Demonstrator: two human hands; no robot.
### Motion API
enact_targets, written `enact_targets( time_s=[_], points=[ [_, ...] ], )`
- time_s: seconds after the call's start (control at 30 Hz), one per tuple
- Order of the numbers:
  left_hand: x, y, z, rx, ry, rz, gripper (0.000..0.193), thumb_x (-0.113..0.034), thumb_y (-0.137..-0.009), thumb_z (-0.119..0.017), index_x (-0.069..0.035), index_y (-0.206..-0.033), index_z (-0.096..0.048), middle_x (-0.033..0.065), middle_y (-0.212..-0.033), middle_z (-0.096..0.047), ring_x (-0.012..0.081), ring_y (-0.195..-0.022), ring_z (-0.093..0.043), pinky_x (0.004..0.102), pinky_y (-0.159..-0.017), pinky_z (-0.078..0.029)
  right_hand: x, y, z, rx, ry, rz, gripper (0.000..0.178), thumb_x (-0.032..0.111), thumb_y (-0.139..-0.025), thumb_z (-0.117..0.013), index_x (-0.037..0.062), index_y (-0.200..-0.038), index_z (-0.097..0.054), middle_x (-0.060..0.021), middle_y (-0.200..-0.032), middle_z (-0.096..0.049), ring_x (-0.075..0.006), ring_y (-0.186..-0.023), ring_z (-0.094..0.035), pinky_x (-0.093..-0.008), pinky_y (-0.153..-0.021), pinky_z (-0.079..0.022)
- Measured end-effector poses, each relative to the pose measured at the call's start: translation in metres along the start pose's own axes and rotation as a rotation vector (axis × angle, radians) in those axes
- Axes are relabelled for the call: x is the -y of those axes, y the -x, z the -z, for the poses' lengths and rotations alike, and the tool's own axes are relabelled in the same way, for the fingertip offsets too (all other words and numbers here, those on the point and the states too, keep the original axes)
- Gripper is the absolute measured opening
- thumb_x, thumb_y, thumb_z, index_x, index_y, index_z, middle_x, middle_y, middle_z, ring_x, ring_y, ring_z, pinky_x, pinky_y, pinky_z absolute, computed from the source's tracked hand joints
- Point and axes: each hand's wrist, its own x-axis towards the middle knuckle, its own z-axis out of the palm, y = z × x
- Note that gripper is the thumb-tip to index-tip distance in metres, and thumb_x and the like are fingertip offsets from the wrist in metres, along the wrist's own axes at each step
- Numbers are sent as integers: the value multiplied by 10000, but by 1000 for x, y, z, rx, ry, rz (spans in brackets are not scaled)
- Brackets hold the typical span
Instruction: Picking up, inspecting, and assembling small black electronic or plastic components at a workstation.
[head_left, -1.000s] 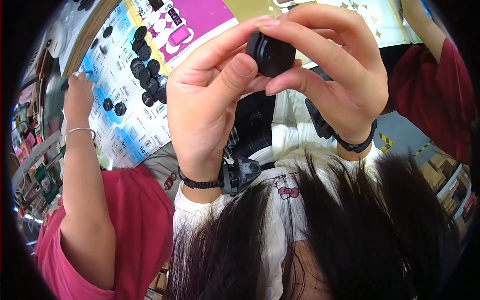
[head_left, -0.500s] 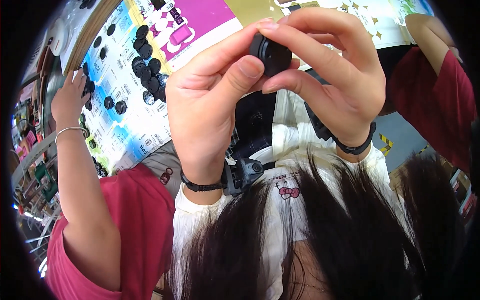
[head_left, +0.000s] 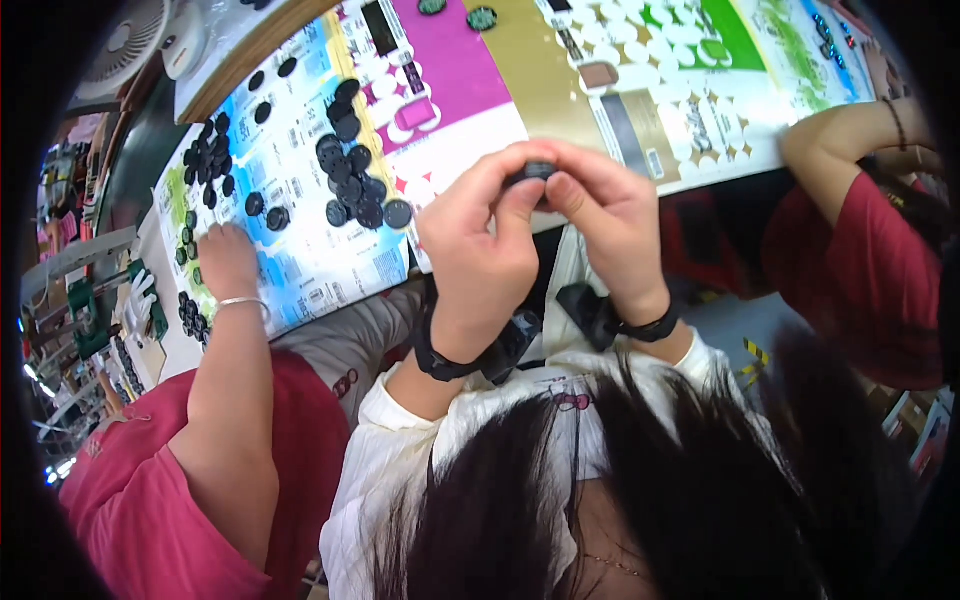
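A small black round part [head_left: 533, 172] is pinched between both my hands above the table's near edge. My left hand [head_left: 482, 240] grips it from one side, the thumb bent against it. From the other side my right hand [head_left: 612, 212] closes on it with thumb and fingers. Only a dark ridged edge of the part shows; the fingers cover the rest. To the left of my hands, a heap of black discs [head_left: 350, 185] lies on the printed sheets [head_left: 330, 265].
A co-worker's hand [head_left: 228, 262] rests on the sheets at left, near another group of black discs [head_left: 208, 155]. A second co-worker's arm [head_left: 835, 145] lies on the table at right. A wooden edge [head_left: 240, 60] stands at the far left; two dark green discs [head_left: 481, 18] lie at the back.
My hands have moved away and down in the picture, with the part tilted edge-on and the fingers curled tighter round it. The left co-worker's hand has come nearer. More of the table shows.
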Motion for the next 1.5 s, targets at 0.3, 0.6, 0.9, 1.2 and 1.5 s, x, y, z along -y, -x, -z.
enact_targets(
  time_s=[0.3, 0.6, 0.9, 1.2, 1.5],
  points=[
    [38, -17, 45, 23, 46, 394, 178, -23, -830, -424, -18, -959, -546, 39, -800, -563, 69, -546, -505, 186, -513, -426, -12, -40, 27, 94, 512, -19, 473, 198, -793, -547, 24, -1201, -384, -145, -1176, -426, -218, -1108, -393, -303, -912, -326],
    [66, 12, 160, -468, -656, 149, 257, -36, -829, -405, -23, -1068, -498, 77, -859, -566, 107, -630, -523, 217, -585, -443, -49, -198, 35, 363, 1577, 419, 660, 400, -777, -509, 99, -1294, -230, -190, -1338, -169, -329, -1236, -175, -383, -999, -187],
    [77, 34, 187, -314, -1194, 238, 427, 14, -761, -454, -54, -1181, -416, 223, -1257, -302, 334, -1155, -321, 389, -915, -308, -29, -149, -25, 657, 1720, 205, 570, 343, -764, -540, 122, -1246, -329, -146, -1293, -274, -323, -1172, -290, -369, -945, -280],
    [49, 26, 167, -335, -1124, 190, 449, -76, -767, -506, -63, -1200, -388, 229, -1313, -199, 386, -1227, -151, 423, -982, -184, -81, -204, -93, 762, 1350, 428, 368, 89, -665, -630, 58, -1008, -501, -113, -937, -495, -263, -782, -553, -329, -667, -458],
    [31, -21, 143, -226, -1023, -27, 340, -132, -759, -544, -46, -1084, -490, 208, -1216, -365, 367, -1154, -301, 397, -933, -278, -70, -189, -61, 534, 1444, 633, 142, 128, -734, -558, 53, -850, -589, -85, -759, -532, -233, -710, -561, -311, -601, -459]
  ],
)
